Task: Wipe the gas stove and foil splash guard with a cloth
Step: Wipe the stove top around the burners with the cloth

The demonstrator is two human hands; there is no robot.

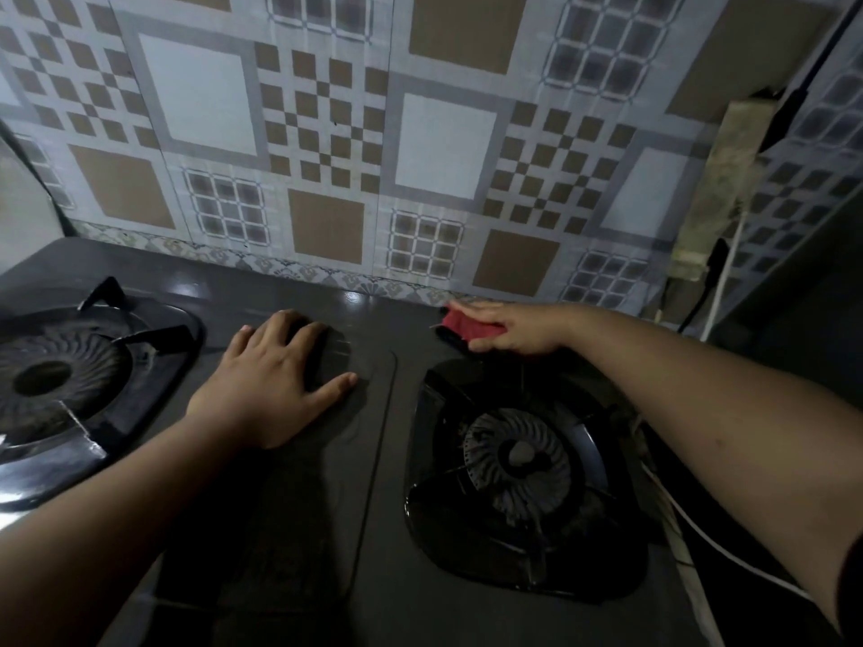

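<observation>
Two hands on gas stove point(373, 459): left hand point(275, 380) flat, fingers spread, grasping nothing; right hand point(509, 329) pressing red cloth point(460, 325) near foil splash guard point(327, 133).

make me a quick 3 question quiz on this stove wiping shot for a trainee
1. True or false: the right hand presses the red cloth on the stove top near the foot of the foil splash guard.
2. What is the left hand doing?
A. lifting a pan support
B. resting flat on the stove top between the burners
C. wiping the splash guard
3. Fill in: the cloth lies behind the ____ burner.

Key
1. true
2. B
3. right
</observation>
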